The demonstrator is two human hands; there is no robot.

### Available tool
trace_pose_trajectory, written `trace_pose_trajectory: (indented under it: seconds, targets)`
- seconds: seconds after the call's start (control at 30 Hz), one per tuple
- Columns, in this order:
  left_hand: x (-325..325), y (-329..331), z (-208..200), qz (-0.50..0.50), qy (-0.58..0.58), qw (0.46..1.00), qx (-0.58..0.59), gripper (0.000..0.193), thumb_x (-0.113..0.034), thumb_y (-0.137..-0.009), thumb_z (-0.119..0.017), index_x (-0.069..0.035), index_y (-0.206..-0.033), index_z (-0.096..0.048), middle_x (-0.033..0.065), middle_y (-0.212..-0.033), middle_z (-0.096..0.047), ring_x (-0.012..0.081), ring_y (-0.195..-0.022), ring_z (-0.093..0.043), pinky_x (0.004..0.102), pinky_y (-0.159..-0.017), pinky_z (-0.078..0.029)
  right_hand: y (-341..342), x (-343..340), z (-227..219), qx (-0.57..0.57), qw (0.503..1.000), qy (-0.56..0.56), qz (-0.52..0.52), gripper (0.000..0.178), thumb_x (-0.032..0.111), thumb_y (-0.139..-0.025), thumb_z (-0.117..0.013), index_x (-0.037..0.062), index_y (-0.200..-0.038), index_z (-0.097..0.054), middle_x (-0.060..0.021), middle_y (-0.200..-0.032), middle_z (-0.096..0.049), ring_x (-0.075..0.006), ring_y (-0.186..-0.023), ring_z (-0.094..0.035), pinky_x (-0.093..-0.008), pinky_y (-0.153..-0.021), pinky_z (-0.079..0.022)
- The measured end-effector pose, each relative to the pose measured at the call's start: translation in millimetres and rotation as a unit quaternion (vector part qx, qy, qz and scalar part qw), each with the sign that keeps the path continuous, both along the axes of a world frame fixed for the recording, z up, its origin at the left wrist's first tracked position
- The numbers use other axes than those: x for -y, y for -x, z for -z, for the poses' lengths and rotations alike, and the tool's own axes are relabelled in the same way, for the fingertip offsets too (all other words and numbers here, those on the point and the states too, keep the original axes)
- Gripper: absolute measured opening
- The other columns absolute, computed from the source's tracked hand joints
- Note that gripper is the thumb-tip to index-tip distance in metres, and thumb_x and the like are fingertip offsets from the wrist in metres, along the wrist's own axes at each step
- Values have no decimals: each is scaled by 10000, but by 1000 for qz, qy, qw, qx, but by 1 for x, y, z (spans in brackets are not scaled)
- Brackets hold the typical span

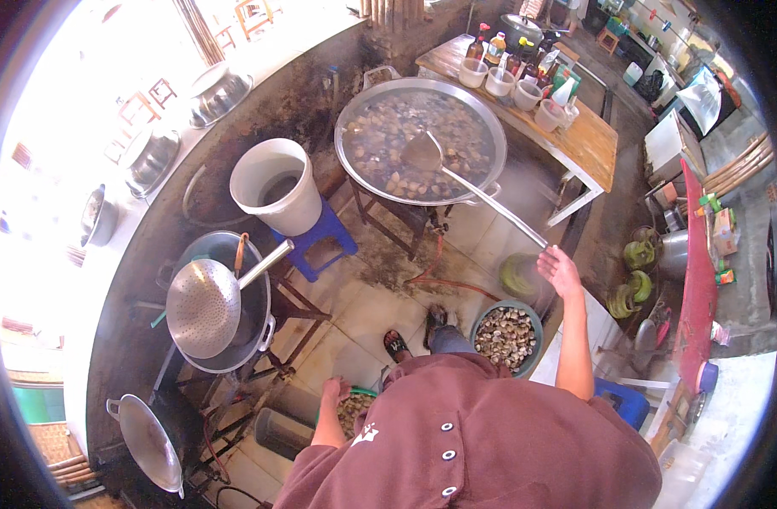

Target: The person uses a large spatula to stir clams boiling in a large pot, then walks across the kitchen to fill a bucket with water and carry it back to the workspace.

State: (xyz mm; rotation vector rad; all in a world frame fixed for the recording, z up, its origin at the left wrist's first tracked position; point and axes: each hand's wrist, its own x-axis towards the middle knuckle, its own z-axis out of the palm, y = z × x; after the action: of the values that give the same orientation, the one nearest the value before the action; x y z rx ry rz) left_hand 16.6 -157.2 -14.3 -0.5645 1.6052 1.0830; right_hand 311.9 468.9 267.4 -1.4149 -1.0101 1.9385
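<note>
My left hand [335, 392] is low beside my body, its fingers curled at the rim of a green basket [361, 393] of small shellfish, partly hidden by my shirt. My right hand [559, 271] is stretched forward with its fingers extended, at the end of the long handle of a metal ladle [424, 153]. Whether the fingertips touch the handle I cannot tell. The ladle's bowl lies in a wide metal pan [345, 157] full of shellfish in dark liquid, and its handle crosses the rim.
A perforated skimmer [204, 310] rests across a big pot at left. Behind it, a white bucket [299, 208] stands on a blue stool [336, 240]. Near my feet is a basin [539, 327] of shellfish. Bottles and plastic cups [500, 82] crowd a wooden table [596, 148]; an orange hose [456, 284] crosses the floor.
</note>
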Motion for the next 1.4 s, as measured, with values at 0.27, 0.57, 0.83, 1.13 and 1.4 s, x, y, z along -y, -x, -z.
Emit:
trace_pose_trajectory:
  seconds: [0.27,0.57,0.83,1.13,1.4]
  targets:
    - [-9,-29,-3,-67,30,996,45,354,-293,-961,-451,-7,-1166,-485,118,-891,-637,218,-633,-595,354,-505,-504,30,-30,5,169,978,-98,-73,354,385,-933,-587,68,-1092,-598,-80,-983,-660,-169,-842,-650,-329,-733,-547]
    - [-110,-50,-64,73,-11,997,-20,485,-281,-975,-447,-10,-1374,-391,170,-1100,-599,278,-843,-600,420,-720,-534,101,-69,-1,143,910,47,-386,354,369,-917,-623,16,-931,-626,-52,-662,-614,-102,-532,-583,-222,-449,-469]
    - [-191,-21,-52,49,-53,997,-28,539,-329,-972,-427,-27,-1414,-363,174,-1225,-572,280,-986,-591,435,-857,-486,131,-62,38,-101,896,252,-351,204,244,-936,-593,46,-921,-550,35,-648,-468,-37,-488,-411,-192,-401,-355]
    - [-255,-16,-38,0,-20,1000,-22,446,-324,-952,-437,-81,-1325,-460,123,-1098,-636,259,-897,-610,433,-784,-497,137,-39,80,-155,848,369,-348,272,334,-912,-631,83,-886,-528,28,-686,-465,-67,-559,-434,-200,-480,-368]
    - [-260,-38,-42,236,16,969,-71,429,-319,-939,-468,-69,-1287,-503,104,-1103,-644,250,-891,-621,429,-749,-511,132,-26,78,-137,827,391,-380,306,375,-940,-579,71,-904,-574,6,-701,-490,-100,-584,-464,-223,-502,-405]
